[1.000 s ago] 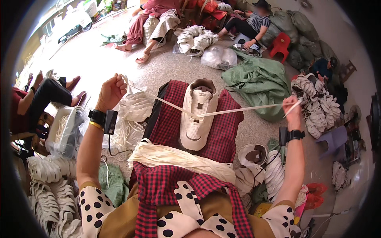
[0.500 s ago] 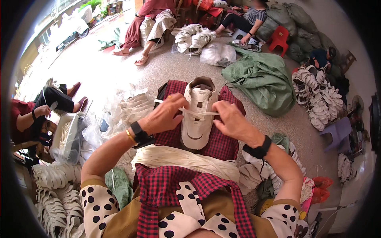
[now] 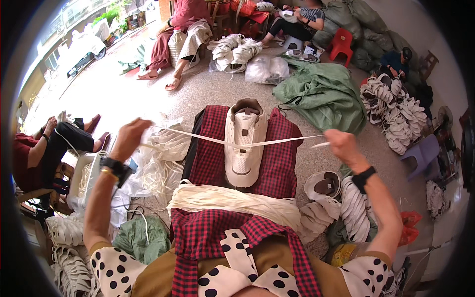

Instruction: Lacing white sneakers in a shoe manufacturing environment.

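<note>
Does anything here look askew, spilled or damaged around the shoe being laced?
Nothing stands out. The white shoe lies straight on the red checked cloth, and the left hand and right hand pull its flat white lace taut.

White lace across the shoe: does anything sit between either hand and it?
Nothing visible does. The left hand and right hand each grip an end of the white lace, stretched taut through the white shoe on the red checked cloth.
</note>
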`<state>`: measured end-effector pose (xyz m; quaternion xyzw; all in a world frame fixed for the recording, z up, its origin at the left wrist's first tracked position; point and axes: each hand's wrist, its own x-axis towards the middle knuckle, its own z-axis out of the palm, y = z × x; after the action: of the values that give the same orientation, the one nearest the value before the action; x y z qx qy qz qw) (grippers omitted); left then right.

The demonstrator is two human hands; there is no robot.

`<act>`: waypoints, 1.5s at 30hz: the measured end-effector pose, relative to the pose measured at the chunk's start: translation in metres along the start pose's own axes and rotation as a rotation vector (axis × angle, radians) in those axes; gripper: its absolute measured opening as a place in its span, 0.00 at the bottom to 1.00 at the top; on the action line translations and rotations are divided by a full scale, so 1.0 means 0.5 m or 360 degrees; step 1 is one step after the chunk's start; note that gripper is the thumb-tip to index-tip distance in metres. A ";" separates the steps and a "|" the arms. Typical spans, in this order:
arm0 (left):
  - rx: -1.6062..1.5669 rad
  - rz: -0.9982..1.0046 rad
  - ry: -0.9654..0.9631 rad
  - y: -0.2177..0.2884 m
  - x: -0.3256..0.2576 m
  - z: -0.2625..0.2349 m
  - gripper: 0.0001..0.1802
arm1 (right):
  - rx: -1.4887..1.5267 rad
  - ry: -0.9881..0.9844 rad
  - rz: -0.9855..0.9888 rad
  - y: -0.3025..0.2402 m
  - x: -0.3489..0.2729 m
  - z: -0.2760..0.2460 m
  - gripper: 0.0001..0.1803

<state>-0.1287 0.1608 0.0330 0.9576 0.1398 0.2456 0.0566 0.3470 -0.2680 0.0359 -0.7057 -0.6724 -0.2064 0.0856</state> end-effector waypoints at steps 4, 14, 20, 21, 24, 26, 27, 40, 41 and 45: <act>0.0707 -0.0149 0.0245 -0.111 -0.096 -0.160 0.10 | -0.0187 0.0016 0.0362 0.107 -0.126 -0.142 0.10; 0.1202 -0.0385 0.0769 -0.257 -0.270 -0.397 0.11 | -0.1127 0.0301 0.1268 0.249 -0.318 -0.365 0.12; 0.1884 -0.0463 0.1185 -0.149 -0.269 -0.346 0.11 | -0.0926 0.1702 0.1198 0.116 -0.273 -0.273 0.14; 0.1871 -0.0462 0.1191 -0.149 -0.255 -0.312 0.11 | -0.0389 0.1890 0.1203 0.086 -0.248 -0.229 0.14; 0.0970 -0.0612 0.1241 -0.092 -0.149 -0.165 0.11 | 0.0846 0.1767 0.1339 0.014 -0.173 -0.046 0.11; 0.0502 -0.0425 0.1184 -0.016 -0.077 -0.074 0.12 | 0.0966 0.1396 0.1309 -0.103 -0.045 0.022 0.13; 0.0049 -0.0412 0.1160 0.038 -0.032 -0.025 0.12 | 0.1430 0.1137 0.1401 -0.138 -0.014 0.044 0.13; -0.1593 -0.0491 -0.0037 0.301 0.134 0.258 0.05 | 0.1608 0.0305 0.0625 -0.312 0.175 0.110 0.03; -0.1595 -0.0494 -0.0036 0.299 0.128 0.261 0.05 | 0.1695 0.0282 0.0625 -0.313 0.175 0.112 0.03; -0.1636 -0.0509 -0.0140 0.302 0.122 0.242 0.03 | 0.1817 0.0219 0.0645 -0.318 0.178 0.121 0.05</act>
<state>0.0175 0.0299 -0.0184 0.7827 0.1433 0.2302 0.5603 0.2019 -0.1497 -0.0071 -0.6473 -0.5222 0.1618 0.5313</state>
